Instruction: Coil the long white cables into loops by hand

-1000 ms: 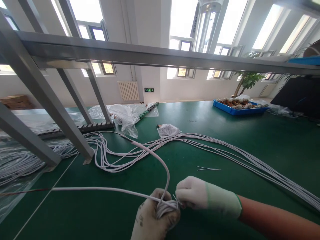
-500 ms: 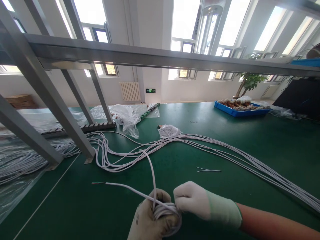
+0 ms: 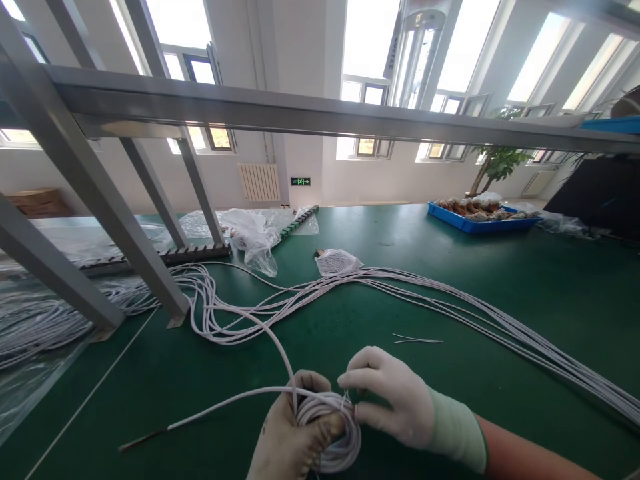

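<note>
A coil of white cable (image 3: 350, 443) is gripped in my gloved left hand (image 3: 287, 433), its thumb across the front of the loops. One cable end (image 3: 220, 403) sticks out leftward, with its stripped dark tip (image 3: 143, 440) over the table. Another stretch of the cable arches up from the coil toward the loose bundle. A thin white tie (image 3: 345, 399) shows at the coil's upper right. Beside it, my gloved right hand (image 3: 400, 400) has thumb and forefinger apart, their tips at the tie and the coil's edge.
Long white cables (image 3: 450, 293) run across the green table (image 3: 200, 440). Two short thin ties (image 3: 418, 341) lie right of centre. Beyond are a small clear bag (image 3: 339, 262), a blue tray (image 3: 483, 223) and plastic wrap (image 3: 255, 233). Grey metal posts (image 3: 115, 193) stand at left.
My right hand has gone from a closed pinch to parted fingers, uncovering the tie. The coil has tilted to show more loops, and its free end has swung lower and further left.
</note>
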Demonstrator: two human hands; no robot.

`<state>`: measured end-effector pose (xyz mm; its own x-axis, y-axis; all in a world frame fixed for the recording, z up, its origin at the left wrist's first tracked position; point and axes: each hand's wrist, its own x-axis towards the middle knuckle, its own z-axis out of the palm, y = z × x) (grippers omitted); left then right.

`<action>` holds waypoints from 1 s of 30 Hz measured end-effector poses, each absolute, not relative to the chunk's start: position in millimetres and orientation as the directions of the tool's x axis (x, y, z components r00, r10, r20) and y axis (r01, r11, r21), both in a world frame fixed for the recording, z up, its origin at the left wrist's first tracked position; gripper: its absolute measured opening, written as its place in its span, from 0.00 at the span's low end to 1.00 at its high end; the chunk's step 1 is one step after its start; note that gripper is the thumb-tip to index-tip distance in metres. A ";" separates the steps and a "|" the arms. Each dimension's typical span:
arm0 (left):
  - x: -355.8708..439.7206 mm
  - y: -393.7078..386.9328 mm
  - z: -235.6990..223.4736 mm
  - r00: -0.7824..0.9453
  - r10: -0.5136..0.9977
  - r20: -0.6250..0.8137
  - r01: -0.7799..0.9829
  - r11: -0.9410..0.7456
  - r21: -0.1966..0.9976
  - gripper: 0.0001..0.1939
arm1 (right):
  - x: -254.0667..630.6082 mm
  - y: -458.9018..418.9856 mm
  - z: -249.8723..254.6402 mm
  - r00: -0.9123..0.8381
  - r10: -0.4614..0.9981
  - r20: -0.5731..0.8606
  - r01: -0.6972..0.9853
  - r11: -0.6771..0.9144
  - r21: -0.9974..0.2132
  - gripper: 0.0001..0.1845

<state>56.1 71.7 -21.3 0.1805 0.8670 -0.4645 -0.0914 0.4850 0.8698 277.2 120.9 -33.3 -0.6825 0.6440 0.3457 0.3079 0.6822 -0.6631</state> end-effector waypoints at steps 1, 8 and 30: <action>56.6 71.5 -20.8 0.183 0.865 -0.468 -0.090 0.488 0.868 0.31 | 276.9 120.3 -33.9 -0.692 0.612 0.384 0.308 0.731 -0.609 0.16; 65.2 66.7 -9.3 0.182 0.884 -0.432 0.020 0.436 0.900 0.22 | 261.7 110.1 -25.0 -0.699 0.678 0.229 0.534 0.707 -0.463 0.14; 65.6 60.5 -28.9 -0.019 0.893 -0.449 -0.119 0.444 0.888 0.34 | 230.5 75.7 -61.2 -0.318 0.929 0.190 0.298 0.288 -0.910 0.21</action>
